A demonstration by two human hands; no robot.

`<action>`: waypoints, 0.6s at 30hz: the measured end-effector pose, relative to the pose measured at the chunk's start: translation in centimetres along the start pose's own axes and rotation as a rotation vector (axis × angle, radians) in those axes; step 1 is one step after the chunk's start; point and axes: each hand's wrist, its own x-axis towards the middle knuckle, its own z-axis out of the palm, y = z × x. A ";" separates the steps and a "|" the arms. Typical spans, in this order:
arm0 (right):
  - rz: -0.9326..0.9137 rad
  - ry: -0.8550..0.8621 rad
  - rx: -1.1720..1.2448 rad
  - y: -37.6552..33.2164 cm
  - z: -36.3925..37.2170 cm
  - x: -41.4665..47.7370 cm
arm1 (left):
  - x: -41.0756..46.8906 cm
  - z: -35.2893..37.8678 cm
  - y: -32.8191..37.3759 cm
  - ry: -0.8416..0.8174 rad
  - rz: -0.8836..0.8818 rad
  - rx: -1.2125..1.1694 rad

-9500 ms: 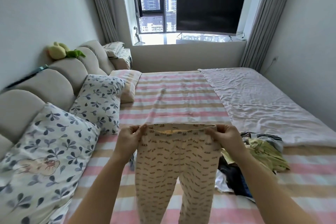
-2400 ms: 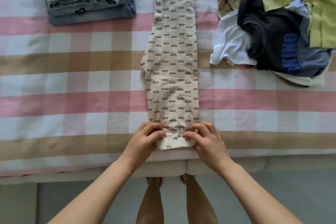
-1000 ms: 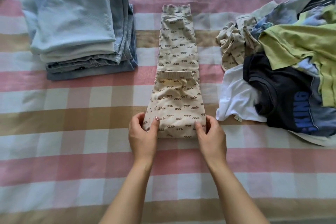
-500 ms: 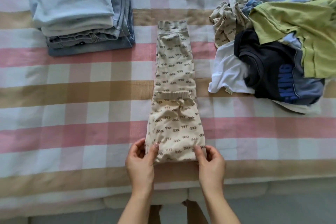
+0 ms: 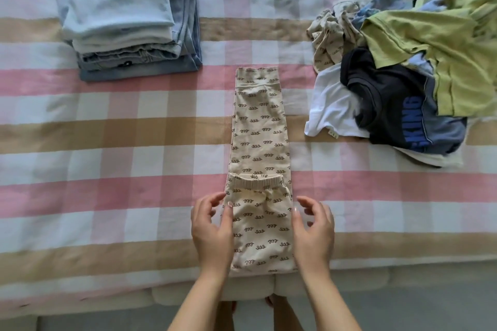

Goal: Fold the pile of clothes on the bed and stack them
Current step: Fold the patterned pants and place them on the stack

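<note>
Pants (image 5: 259, 142), cream with small dark squiggles, lie flat on the bed (image 5: 107, 142) in a long narrow strip that runs straight away from the hands. Their near end is folded up over the rest, so the ribbed cuffs (image 5: 258, 183) lie across the strip just beyond the fingertips, and the waistband (image 5: 256, 75) is at the far end.

The left hand (image 5: 212, 226) and the right hand (image 5: 313, 228) flank the folded near part, one on each side. Both are loose and wide, with fingers spread and slightly bent, and neither grips anything. Each thumb lies at or on the side edge of the cloth; whether it presses there I cannot tell.

Far ahead and to the left of the left hand stands a neat stack (image 5: 129, 16) of folded pale blue and denim pieces. Ahead and to the right of the right hand is the loose pile (image 5: 403, 75). In it a green shirt (image 5: 430, 43) lies on top, a dark shirt (image 5: 390, 105) with blue letters lies nearer, and a white garment (image 5: 330, 110) is at the edge closest to the pants. The pants touch neither the stack nor the pile. The bed cover is checked in pink, tan and white.
</note>
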 end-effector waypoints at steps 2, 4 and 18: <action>-0.130 -0.076 0.005 -2.6 0.9 4.0 | 3.6 1.3 2.0 -0.084 0.105 -0.001; -0.246 -0.133 -0.044 -4.9 2.3 8.7 | 7.8 3.0 3.8 -0.159 0.216 0.050; -0.042 -0.199 -0.151 -9.2 9.5 25.9 | 24.3 10.6 7.1 -0.144 -0.034 0.127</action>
